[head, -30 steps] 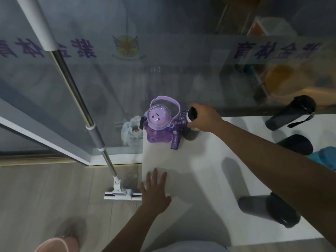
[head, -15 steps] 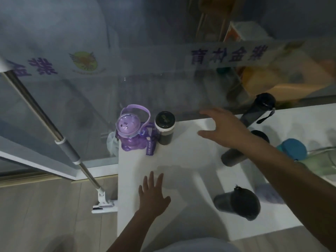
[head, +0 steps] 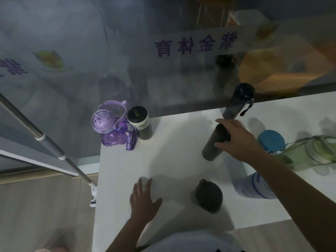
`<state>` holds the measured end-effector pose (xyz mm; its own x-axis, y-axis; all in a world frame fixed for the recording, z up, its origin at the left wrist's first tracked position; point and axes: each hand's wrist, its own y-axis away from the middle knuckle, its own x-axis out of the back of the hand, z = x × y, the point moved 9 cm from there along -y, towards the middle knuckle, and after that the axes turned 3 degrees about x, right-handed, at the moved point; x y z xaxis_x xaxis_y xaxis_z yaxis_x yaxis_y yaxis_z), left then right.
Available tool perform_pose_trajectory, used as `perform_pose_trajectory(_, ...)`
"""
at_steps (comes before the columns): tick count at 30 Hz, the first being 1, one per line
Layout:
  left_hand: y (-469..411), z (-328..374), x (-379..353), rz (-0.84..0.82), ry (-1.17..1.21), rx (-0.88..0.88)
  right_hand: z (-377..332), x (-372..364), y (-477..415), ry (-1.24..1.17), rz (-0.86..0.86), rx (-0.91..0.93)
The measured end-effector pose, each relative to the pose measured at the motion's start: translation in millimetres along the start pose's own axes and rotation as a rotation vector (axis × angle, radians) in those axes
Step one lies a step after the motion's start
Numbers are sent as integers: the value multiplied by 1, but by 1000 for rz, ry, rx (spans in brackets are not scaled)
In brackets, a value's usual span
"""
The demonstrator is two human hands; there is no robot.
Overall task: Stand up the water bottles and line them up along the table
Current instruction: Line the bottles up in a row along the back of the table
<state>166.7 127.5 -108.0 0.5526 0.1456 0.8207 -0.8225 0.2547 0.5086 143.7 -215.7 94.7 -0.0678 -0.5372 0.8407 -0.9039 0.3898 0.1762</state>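
A purple cartoon bottle (head: pixel 109 128) and a dark bottle with a white band (head: pixel 141 125) stand side by side at the far left corner of the white table (head: pixel 172 160). My right hand (head: pixel 236 137) grips the top of a slim dark grey bottle (head: pixel 211 148). Behind it stands a tall black bottle with a strap (head: pixel 238 100). A dark round-lidded bottle (head: pixel 209 196) sits near the front edge. A blue-lidded bottle (head: pixel 271 140), a white-and-blue bottle (head: pixel 254 186) and a pale green bottle (head: pixel 309 155) are at the right. My left hand (head: pixel 143 199) rests flat on the table, fingers spread.
A glass wall with purple lettering (head: pixel 196 44) runs along the table's far edge. A mop handle (head: pixel 41 137) leans diagonally at the left, its head on the wooden floor (head: pixel 36 206) beside the table.
My right hand let go of the white-banded bottle beside the purple one, moved right, and closed on the slim dark grey bottle. The view swung right. My left hand stayed flat.
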Motion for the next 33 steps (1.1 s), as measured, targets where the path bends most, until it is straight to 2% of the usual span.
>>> perform_pose_trajectory(7, 9, -12, 0, 20, -10, 8, -16, -1, -10, -65, 36, 87)
perform_pose_trajectory(16, 12, -20, -4, -33, -33, -51, -101, -23, -75, -59, -14, 250)
perform_pose_trajectory(23, 10, -23, -5, -30, -58, -75, -142, -47, -118, -49, -48, 285)
perform_pose_trajectory(33, 9, -25, -8, -34, -53, -69, -151, -58, -132, -42, -67, 281)
